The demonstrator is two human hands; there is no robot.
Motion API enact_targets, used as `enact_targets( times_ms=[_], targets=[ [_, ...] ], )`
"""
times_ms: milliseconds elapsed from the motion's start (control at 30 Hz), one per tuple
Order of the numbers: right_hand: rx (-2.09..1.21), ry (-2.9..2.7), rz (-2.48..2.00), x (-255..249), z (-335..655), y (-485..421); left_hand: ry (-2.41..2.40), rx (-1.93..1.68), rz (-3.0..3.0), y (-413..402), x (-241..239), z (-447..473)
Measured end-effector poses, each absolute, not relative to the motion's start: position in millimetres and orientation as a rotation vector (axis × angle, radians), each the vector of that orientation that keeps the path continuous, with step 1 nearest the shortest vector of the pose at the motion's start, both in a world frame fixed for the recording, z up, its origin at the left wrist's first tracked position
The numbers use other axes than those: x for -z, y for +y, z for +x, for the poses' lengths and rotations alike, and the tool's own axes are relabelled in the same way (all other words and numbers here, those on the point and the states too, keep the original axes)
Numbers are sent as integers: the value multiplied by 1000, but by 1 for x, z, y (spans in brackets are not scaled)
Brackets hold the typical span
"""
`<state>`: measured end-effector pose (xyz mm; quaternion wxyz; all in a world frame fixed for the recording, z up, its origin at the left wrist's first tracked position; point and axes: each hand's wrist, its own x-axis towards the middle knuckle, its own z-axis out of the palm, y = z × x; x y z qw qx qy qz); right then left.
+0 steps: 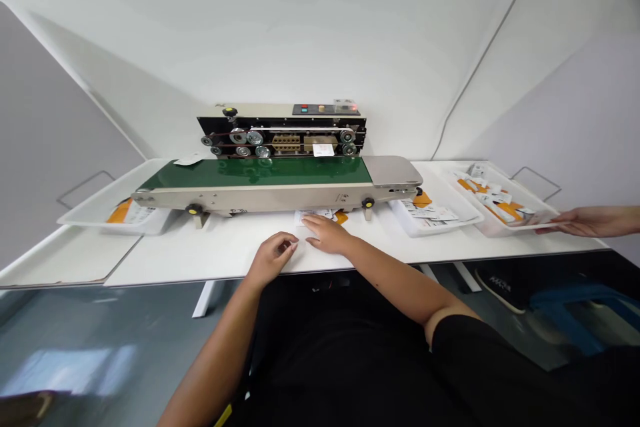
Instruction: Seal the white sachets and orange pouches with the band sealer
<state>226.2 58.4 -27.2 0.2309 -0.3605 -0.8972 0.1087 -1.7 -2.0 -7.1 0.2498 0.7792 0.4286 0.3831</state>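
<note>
My right hand (327,235) reaches to the front of the sealing machine, its fingers stretched out on white packets (327,213) that lie partly under the conveyor. An orange packet (341,217) shows beside them. To its left, my left hand (273,257) is held just above the white table with fingers loosely curved, and nothing can be made out in it. Behind both hands stands the band sealer (280,133) with its green conveyor belt (265,173). One white packet (323,150) is upright at the rollers; another white packet (190,159) lies at the belt's left end.
A white bin (83,215) with orange and white packets sits under the belt's left end. Two more bins, a nearer bin (467,219) and a farther bin (535,213), hold packets on the right. Another person's hand (583,221) grips the farther one. A blue stool (585,300) stands below.
</note>
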Motion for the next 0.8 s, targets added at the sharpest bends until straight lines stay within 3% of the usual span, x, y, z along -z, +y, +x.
enact_targets(
  times_ms=[167, 467, 600, 800],
  targets=[
    [-213, -2351, -1155, 29, 225, 64, 1182, -1035, 2136, -2, 9, -1],
    [-225, -2467, -988, 32, 224, 53, 1263, -1133, 2307, 4, 17, 1],
    [-263, -2467, -861, 31, 226, 50, 1275, -1010, 2442, 9, 20, 5],
    [-553, -2257, -758, 28, 232, 47, 1243, -962, 2428, 12, 23, 8]
  ],
)
